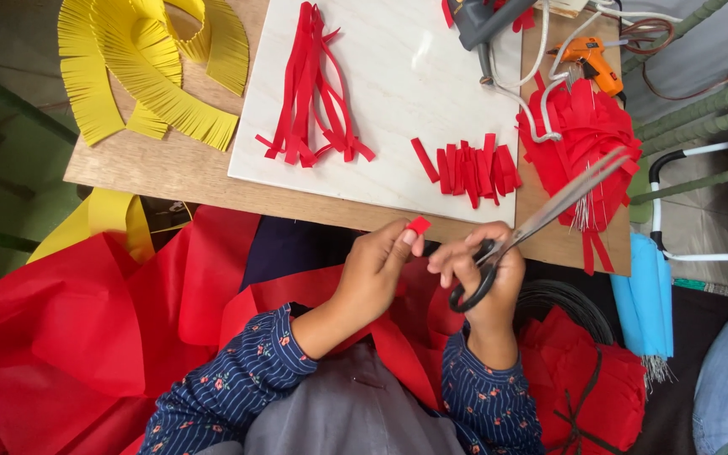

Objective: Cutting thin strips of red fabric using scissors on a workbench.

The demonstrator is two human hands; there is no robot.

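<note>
Below the wooden table's [170,173] near edge, the left hand [372,270] pinches a small red paper strip [418,225]; the right hand [486,274] grips black-handled scissors [541,223], blades slightly parted.

Yellow fringed paper [149,72], an orange glue gun [590,59] and rolled blue sheets [646,295] lie about.

We note matt red paper strips [469,168] on a glossy white board [381,93], a bare wooden tabletop [162,164], scissors [541,223] with shiny metal blades and black plastic handles, and matt yellow fringed paper [145,67].
</note>
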